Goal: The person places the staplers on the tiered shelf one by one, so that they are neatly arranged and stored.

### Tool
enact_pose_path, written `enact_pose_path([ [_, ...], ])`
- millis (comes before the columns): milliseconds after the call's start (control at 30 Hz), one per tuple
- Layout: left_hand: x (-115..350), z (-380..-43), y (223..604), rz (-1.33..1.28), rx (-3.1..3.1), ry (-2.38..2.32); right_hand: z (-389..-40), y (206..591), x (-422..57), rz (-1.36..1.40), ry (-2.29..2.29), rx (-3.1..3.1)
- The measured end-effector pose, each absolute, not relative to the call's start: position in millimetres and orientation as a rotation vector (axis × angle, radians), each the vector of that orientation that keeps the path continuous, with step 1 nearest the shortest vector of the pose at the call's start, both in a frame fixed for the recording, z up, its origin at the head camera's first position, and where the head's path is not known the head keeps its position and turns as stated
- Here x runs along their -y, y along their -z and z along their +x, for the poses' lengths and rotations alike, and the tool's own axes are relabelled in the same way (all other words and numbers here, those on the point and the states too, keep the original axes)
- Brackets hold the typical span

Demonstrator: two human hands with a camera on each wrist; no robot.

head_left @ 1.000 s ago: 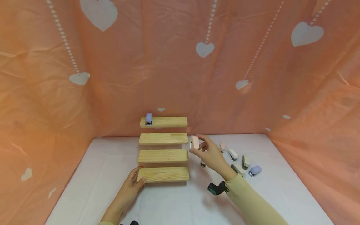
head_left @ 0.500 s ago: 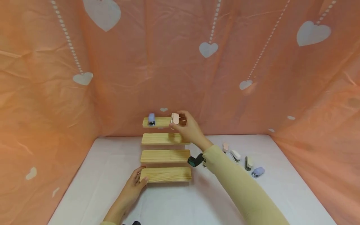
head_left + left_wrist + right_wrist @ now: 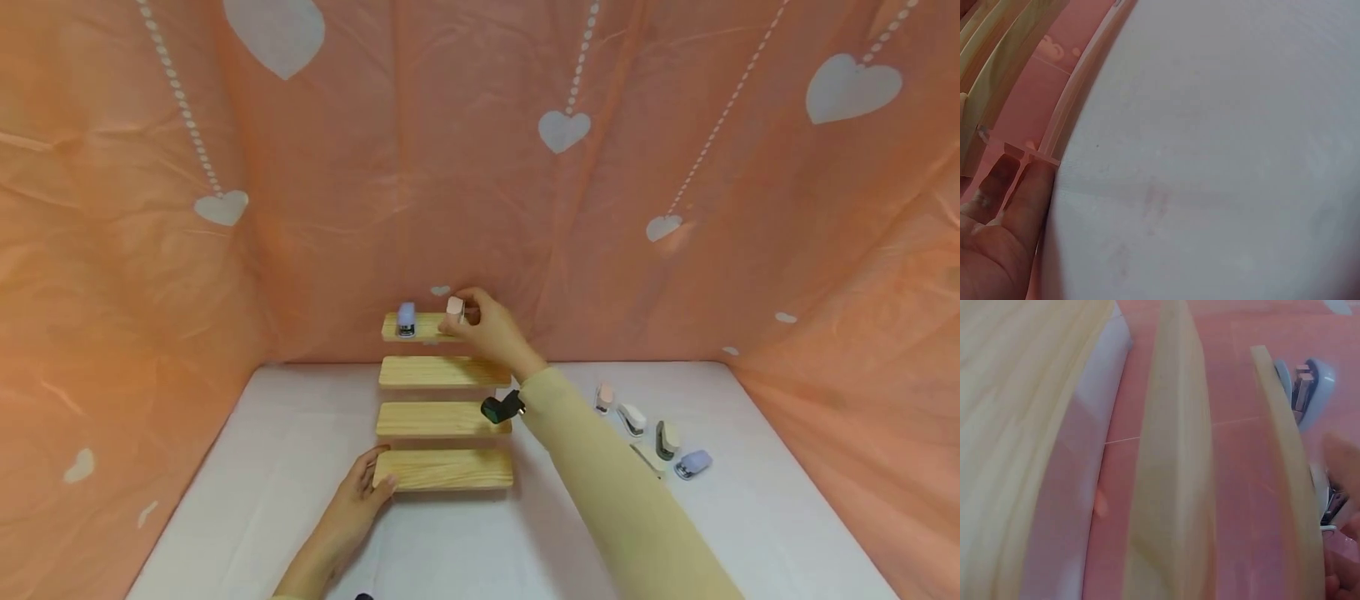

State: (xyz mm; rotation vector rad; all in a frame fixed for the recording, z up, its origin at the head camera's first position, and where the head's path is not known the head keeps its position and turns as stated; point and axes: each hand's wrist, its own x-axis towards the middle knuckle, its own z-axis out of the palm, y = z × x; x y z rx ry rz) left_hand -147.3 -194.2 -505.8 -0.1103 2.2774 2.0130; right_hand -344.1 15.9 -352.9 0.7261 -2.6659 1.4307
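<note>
A four-tier wooden rack [image 3: 444, 471] stands on the white cloth, its boards rising toward the back. My left hand [image 3: 351, 504] grips the left end of the lowest board, thumb at the front edge; the left wrist view shows fingers [image 3: 1030, 200] against the clear side support. At the top board [image 3: 427, 326], my right hand [image 3: 497, 335] pinches a small pink stapler [image 3: 454, 308] upright. A lavender stapler [image 3: 406, 320] sits left of it on that board. From the right wrist, the pink stapler's lower part [image 3: 1336, 506] appears at the board, partly hidden by fingers.
Right of the rack, several mini staplers lie on the cloth: pink [image 3: 604, 397], white [image 3: 633, 419], cream [image 3: 667, 439] and lavender [image 3: 693, 463]. Another cream one [image 3: 648, 459] is partly behind the right sleeve [image 3: 615, 475]. An orange curtain [image 3: 480, 208] with hearts encloses the back and sides.
My right hand has carried the pink stapler from beside the rack up and left to the top board, and turned it upright. The left hand keeps its grip on the lowest board.
</note>
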Motion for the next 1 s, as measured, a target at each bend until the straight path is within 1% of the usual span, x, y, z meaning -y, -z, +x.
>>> enact_pose_path([
  [300, 198, -145, 503, -0.107, -2.329, -1.953, -341, 349, -13, 0.782, -1.3, 2.698],
  [767, 192, -149, 503, -0.125, -2.286, -2.003, -341, 349, -21, 0.761, -1.243, 2.696],
  [867, 192, -148, 503, -0.135, -2.28, -1.994, -337, 351, -27, 0.796, -1.296, 2.655],
  [1000, 193, -147, 504, -0.123, -2.263, -2.007, -327, 357, -41, 0.801, -1.479, 2.542],
])
